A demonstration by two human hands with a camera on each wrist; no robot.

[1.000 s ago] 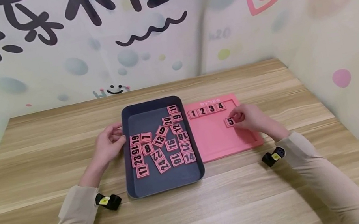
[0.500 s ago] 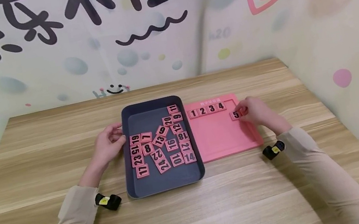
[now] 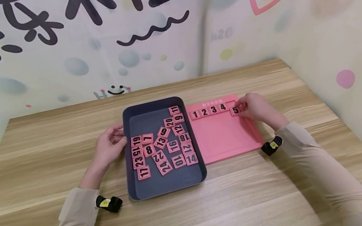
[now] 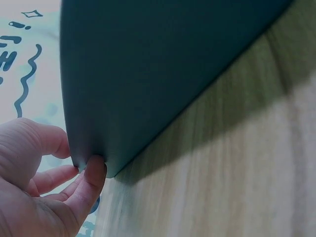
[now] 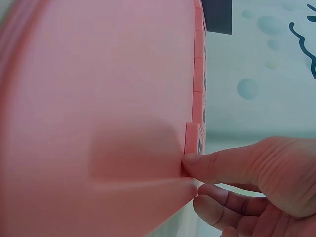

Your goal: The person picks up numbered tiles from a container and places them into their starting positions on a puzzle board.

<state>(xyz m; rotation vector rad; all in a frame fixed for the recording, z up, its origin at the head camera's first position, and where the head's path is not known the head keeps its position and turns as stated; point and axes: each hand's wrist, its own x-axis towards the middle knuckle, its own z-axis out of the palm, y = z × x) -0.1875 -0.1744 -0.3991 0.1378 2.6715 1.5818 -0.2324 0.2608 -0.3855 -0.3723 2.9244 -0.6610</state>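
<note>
My right hand point(image 3: 256, 109) pinches a pink number tile marked 5 point(image 3: 235, 110) between thumb and fingers, at the upper right of a pink board point(image 3: 225, 137). The tile sits just right of and slightly below the tile marked 4 point(image 3: 223, 107), the last in the row 1 to 4 along the board's top. In the right wrist view the thumb presses the face of tile 5 point(image 5: 192, 138), which stands a little proud of the row. At the dark tray point(image 3: 165, 188), my left hand point(image 3: 109, 145) holds the left side, thumb at the rim and fingertips against the outer wall point(image 4: 113, 113).
Inside the tray lie several loose number tiles, turned various ways, such as 17 point(image 3: 143, 172) and 14 point(image 3: 191, 158). The tray's right edge meets the board's left side. Behind the wooden table point(image 3: 186, 225) rises a patterned wall point(image 3: 163, 51).
My right hand has carried tile 5 from the board's upper right area, first rightward, then up and slightly back left to the row's end. The left hand and tray have stayed still.
</note>
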